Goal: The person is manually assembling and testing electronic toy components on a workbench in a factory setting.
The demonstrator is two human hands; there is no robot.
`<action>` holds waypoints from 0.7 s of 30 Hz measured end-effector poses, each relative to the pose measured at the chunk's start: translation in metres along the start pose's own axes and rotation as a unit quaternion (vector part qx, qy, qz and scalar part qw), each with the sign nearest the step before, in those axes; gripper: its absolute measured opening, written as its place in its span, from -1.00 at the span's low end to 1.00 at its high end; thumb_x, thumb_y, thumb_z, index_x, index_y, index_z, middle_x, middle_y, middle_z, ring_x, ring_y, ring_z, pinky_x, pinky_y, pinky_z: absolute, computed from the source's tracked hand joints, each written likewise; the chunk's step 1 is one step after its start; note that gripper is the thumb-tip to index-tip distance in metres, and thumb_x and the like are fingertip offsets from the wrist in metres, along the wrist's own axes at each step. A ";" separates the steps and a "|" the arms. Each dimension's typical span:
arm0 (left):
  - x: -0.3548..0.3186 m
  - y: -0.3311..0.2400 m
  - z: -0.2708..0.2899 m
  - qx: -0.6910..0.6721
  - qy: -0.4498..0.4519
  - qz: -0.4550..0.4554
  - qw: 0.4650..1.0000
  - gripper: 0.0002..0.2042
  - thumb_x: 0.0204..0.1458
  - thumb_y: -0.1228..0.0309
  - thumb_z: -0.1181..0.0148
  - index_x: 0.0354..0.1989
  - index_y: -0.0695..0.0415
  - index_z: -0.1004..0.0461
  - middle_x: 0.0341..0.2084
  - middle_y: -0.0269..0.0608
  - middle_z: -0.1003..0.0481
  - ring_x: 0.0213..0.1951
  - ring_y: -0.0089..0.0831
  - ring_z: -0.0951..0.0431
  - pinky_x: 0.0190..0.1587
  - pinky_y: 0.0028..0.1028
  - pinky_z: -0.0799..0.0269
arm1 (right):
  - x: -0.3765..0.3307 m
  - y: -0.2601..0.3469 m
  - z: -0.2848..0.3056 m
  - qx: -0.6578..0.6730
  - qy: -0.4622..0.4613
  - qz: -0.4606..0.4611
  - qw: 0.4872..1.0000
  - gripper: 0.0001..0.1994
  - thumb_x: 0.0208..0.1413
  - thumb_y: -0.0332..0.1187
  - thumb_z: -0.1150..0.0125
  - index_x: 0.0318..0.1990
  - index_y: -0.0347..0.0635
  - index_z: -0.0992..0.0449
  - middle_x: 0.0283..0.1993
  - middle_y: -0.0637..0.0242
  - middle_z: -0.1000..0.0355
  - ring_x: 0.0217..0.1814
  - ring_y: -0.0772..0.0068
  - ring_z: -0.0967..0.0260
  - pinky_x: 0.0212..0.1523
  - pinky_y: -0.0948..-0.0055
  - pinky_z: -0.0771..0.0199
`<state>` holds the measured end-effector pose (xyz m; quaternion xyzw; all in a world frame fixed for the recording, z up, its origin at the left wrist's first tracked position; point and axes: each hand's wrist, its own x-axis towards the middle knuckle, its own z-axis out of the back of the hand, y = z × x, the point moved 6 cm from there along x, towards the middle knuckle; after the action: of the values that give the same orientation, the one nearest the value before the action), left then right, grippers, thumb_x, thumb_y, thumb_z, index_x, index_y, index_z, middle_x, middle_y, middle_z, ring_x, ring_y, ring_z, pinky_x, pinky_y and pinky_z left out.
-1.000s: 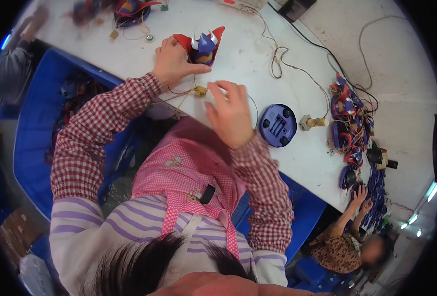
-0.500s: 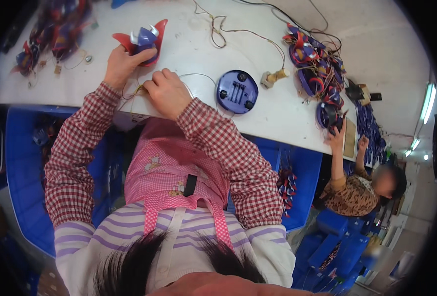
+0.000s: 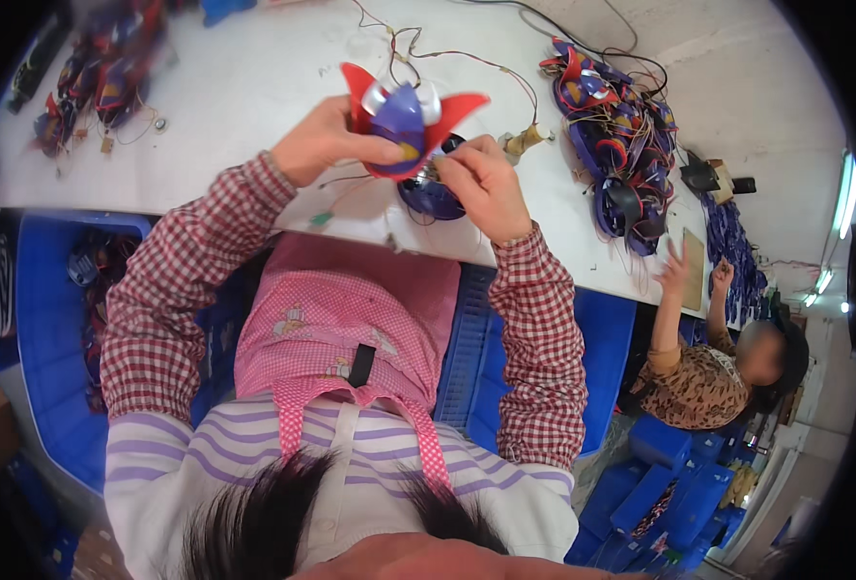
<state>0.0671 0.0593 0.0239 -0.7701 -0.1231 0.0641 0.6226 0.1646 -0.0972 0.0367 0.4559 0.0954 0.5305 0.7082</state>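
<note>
My left hand is closed around a purple toy figure with red wing-like sides and white horns, its thumb pressed on the front. The figure is held up over the table, partly above a round purple plastic base. My right hand is beside the figure and over the base's right side, thumb and fingertips pinched together. What those fingertips hold is hidden. Thin wires run below the figure, and a small green piece is near the table's front edge.
Wired purple-and-red toy parts lie heaped at the right; a blurred pile is at the far left. A yellowish cylindrical piece with a long wire stands behind my right hand. Blue bins sit below the table. Another person works at the right.
Both hands have moved right, the left bringing the toy figure over to the round base. My right hand has left the wires and is now at the base. The other person's hand has come off the heap.
</note>
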 end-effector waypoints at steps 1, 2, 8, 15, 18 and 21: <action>0.002 0.006 -0.010 0.007 0.012 0.005 1.000 -0.56 -0.28 0.40 -0.41 -0.18 0.32 -0.46 -0.36 -0.13 -0.53 -0.37 -0.44 -0.51 -0.27 -0.61 -0.43 | -0.004 -0.018 0.006 -0.051 -0.008 -0.030 0.998 -0.87 0.00 -0.39 -0.15 -0.34 -0.27 -0.53 -0.30 0.24 -0.29 -0.30 0.33 -0.23 -0.25 0.49 -0.26; 0.004 0.013 -0.017 0.014 0.022 0.010 1.000 -0.57 -0.31 0.39 -0.42 -0.22 0.31 -0.47 -0.39 -0.14 -0.53 -0.39 -0.44 -0.51 -0.27 -0.60 -0.44 | -0.006 -0.033 0.008 -0.100 -0.016 -0.058 0.993 -0.86 0.03 -0.40 -0.15 -0.33 -0.29 -0.52 -0.26 0.25 -0.29 -0.30 0.39 -0.24 -0.27 0.55 -0.26; -0.006 -0.002 -0.014 0.354 -0.080 -0.132 0.922 -0.46 -0.51 0.24 -0.51 -0.35 0.26 -0.39 -0.35 -0.06 -0.31 -0.29 -0.27 -0.29 -0.06 -0.40 -0.27 | -0.008 -0.040 -0.012 -0.187 -0.140 0.021 0.972 -0.71 -0.09 -0.56 0.01 -0.13 -0.26 -0.37 -0.22 0.11 -0.29 -0.19 0.12 -0.25 -0.12 0.31 -0.27; -0.036 -0.011 -0.026 0.277 -0.058 -0.113 0.952 -0.43 -0.44 0.11 -0.45 -0.34 0.33 -0.43 -0.25 -0.06 -0.44 -0.25 -0.24 -0.40 -0.08 -0.38 -0.34 | -0.012 0.010 0.004 0.027 -0.191 -0.084 0.978 -0.80 0.09 -0.49 -0.04 -0.11 -0.25 -0.33 -0.16 0.23 -0.33 -0.16 0.41 -0.28 -0.11 0.49 -0.33; -0.071 -0.015 -0.014 -0.167 -0.043 -0.084 0.982 -0.48 -0.32 0.42 -0.41 -0.12 0.27 -0.36 -0.20 -0.17 -0.47 -0.20 -0.39 -0.45 -0.03 -0.48 -0.36 | 0.003 0.066 -0.013 0.098 -0.157 -0.077 0.980 -0.79 0.11 -0.47 -0.04 -0.09 -0.26 -0.33 -0.18 0.24 -0.33 -0.15 0.49 -0.26 -0.09 0.50 -0.32; -0.122 -0.037 0.026 -0.205 -0.107 -0.101 0.968 -0.39 -0.29 0.55 -0.35 0.04 0.24 -0.27 -0.11 -0.17 -0.44 -0.12 -0.41 -0.43 0.01 -0.49 -0.34 | 0.031 0.143 -0.064 0.200 -0.050 -0.067 0.976 -0.78 0.11 -0.47 -0.05 -0.08 -0.28 -0.33 -0.20 0.26 -0.34 -0.18 0.51 -0.27 -0.13 0.54 -0.33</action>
<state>-0.0605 0.0582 0.0480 -0.8535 -0.2769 0.0559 0.4379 0.0432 -0.0335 0.1177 0.6069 0.1946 0.4282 0.6407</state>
